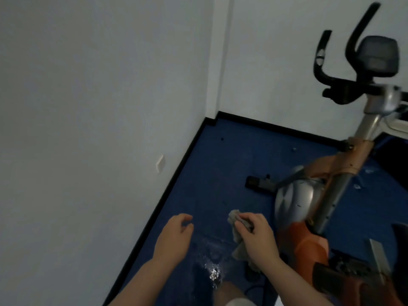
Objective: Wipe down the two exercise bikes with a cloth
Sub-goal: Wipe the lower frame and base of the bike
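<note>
An orange and silver exercise bike (313, 195) stands at the right, with black handlebars (331, 69) and a dark console (377, 56) at the top. My right hand (258, 237) grips a crumpled grey cloth (237, 224) just left of the bike's silver flywheel cover (293, 202), not touching it. My left hand (174, 235) hovers to the left over the floor, fingers loosely curled and holding nothing. Only one bike is plainly in view.
White walls meet in a corner (212, 62) with a black skirting board (176, 184) along the blue floor (220, 173). The bike's black front foot (258, 182) sticks out to the left. A small shiny scrap (214, 274) lies on the floor near my legs.
</note>
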Motion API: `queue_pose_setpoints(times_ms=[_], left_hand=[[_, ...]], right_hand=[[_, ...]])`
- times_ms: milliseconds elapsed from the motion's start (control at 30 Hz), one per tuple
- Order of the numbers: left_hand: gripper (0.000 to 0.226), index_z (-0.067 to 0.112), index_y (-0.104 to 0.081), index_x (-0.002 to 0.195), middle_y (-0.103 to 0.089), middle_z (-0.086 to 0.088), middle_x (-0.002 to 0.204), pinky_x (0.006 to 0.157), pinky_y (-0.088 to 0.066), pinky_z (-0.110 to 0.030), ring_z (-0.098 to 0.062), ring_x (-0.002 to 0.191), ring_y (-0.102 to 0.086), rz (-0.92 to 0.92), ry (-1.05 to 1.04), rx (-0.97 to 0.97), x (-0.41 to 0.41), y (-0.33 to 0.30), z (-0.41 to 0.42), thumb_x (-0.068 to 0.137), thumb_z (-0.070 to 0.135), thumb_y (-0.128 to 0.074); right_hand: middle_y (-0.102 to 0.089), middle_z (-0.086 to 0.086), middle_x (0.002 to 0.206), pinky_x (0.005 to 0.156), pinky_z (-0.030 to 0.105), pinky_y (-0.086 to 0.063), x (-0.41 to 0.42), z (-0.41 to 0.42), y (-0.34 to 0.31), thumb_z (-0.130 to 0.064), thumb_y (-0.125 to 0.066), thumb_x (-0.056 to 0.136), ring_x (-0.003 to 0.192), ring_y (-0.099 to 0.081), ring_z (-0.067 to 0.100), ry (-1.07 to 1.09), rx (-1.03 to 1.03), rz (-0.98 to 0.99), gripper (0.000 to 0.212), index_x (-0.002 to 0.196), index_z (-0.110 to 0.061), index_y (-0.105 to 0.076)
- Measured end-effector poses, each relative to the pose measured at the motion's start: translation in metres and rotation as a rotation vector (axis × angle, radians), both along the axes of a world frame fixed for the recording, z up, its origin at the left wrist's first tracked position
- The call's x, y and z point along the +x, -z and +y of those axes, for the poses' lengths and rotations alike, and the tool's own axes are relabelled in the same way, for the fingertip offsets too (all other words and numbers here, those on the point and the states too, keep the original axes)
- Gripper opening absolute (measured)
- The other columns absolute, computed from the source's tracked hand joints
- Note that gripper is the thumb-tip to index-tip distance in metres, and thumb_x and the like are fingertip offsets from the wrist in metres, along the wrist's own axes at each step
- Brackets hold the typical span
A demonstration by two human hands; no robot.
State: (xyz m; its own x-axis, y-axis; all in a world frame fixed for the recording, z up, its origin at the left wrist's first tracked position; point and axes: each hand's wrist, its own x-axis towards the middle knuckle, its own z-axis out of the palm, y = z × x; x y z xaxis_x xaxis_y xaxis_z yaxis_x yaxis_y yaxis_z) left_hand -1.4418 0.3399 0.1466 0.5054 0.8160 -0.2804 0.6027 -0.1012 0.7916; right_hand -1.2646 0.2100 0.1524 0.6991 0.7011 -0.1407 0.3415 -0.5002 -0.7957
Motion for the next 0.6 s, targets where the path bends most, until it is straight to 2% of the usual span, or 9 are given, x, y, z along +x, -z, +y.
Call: queue_pose_setpoints(times_ms=[333,467,600], left_hand=[[0.025,0.031,-0.056,0.118,-0.055,0.015,0.118,0.087,-0.039,-0.018,0.002,0.102,-0.054,-0.007,0.263,-0.062,0.102,0.010,0.052,0.093,0.026,-0.053],[0.020,0.038,-0.054,0.109,-0.056,0.017,0.116,0.086,-0.040,-0.018,0.005,0.100,-0.054,-0.012,0.327,-0.035,0.170,0.002,0.085,0.093,0.026,-0.054],[0.024,0.031,-0.056,0.117,-0.056,0.016,0.118,0.091,-0.040,-0.018,0.001,0.108,-0.055,-0.056,0.397,-0.034,0.256,-0.015,0.104,0.094,0.025,-0.053]], right_hand=[[-0.052,-0.011,0.095,0.070,0.010,-0.036,0.082,0.026,0.002,-0.024,-0.068,0.087,0.088,-0.054,0.001,0.265,-0.001,-0.033,0.012,0.095,-0.029,-0.060],[-0.053,-0.011,0.096,0.074,0.010,-0.040,0.137,0.046,-0.002,-0.024,-0.068,0.087,0.087,-0.054,-0.002,0.319,0.044,-0.034,0.012,0.095,-0.029,-0.062],[-0.055,-0.009,0.101,0.083,0.019,-0.043,0.210,0.055,-0.025,-0.023,-0.066,0.088,0.092,-0.054,0.000,0.410,0.098,-0.044,0.013,0.101,-0.024,-0.064]])
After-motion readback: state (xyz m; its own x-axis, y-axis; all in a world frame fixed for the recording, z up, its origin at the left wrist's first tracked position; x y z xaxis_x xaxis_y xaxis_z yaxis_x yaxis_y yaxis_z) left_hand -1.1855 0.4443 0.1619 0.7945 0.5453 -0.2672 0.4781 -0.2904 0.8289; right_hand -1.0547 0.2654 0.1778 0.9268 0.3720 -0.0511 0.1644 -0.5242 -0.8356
